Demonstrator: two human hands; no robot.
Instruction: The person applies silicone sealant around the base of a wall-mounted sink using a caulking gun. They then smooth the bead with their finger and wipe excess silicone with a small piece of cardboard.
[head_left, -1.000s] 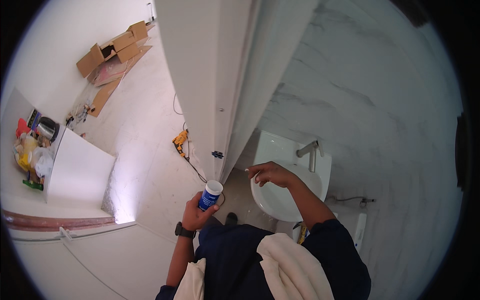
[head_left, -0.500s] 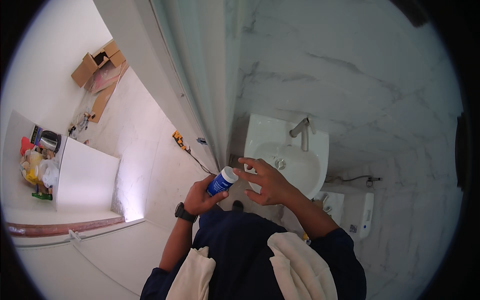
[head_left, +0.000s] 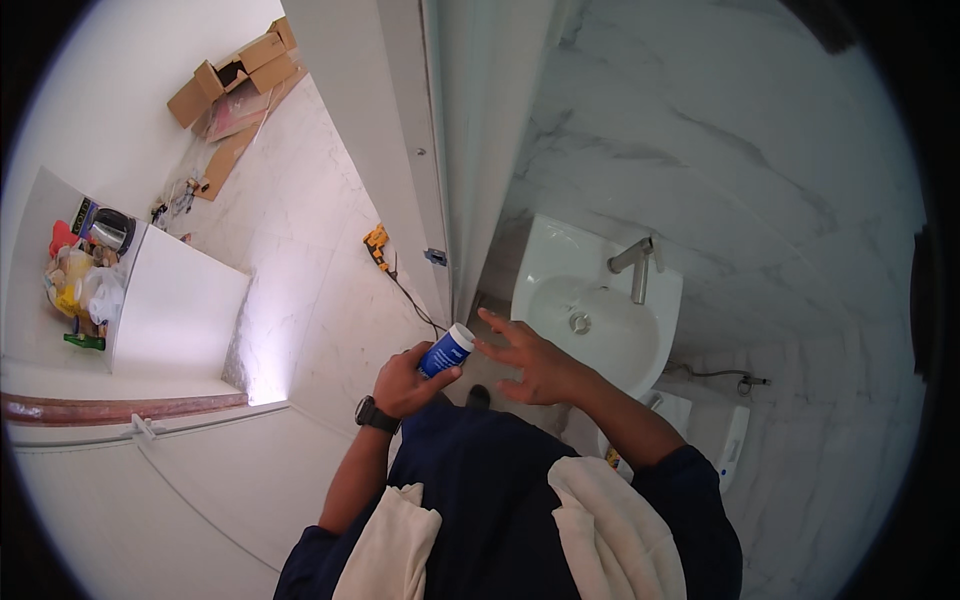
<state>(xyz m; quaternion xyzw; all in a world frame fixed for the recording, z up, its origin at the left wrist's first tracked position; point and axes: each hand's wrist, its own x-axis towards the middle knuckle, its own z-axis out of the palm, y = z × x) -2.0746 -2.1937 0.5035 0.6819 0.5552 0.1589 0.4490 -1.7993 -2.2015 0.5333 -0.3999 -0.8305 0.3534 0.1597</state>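
A blue cylindrical container with a white top (head_left: 447, 351) is tilted in front of my body. My left hand (head_left: 404, 383) is wrapped round its lower part, thumb along the near side. Just right of the white top, my right hand (head_left: 532, 362) hovers with its fingers spread and nothing in them. The forefinger and middle finger are close to the container; whether one touches it I cannot make out. Beyond my right hand is a white washbasin (head_left: 540, 232) with a brushed-metal tap (head_left: 634, 262).
A door frame (head_left: 430, 150) rises just ahead. Through the doorway a yellow power tool (head_left: 376, 245) with a cord lies on the marble-look floor. Cardboard boxes (head_left: 240, 75) lie farther off. A white cabinet (head_left: 175, 305) at left bears a kettle (head_left: 112, 230) and bags. A hose (head_left: 712, 373) hangs right of the basin.
The view has turned, so the doorway, boxes and basin sit farther right in the picture. My left hand keeps the container; my right hand stays spread beside its top.
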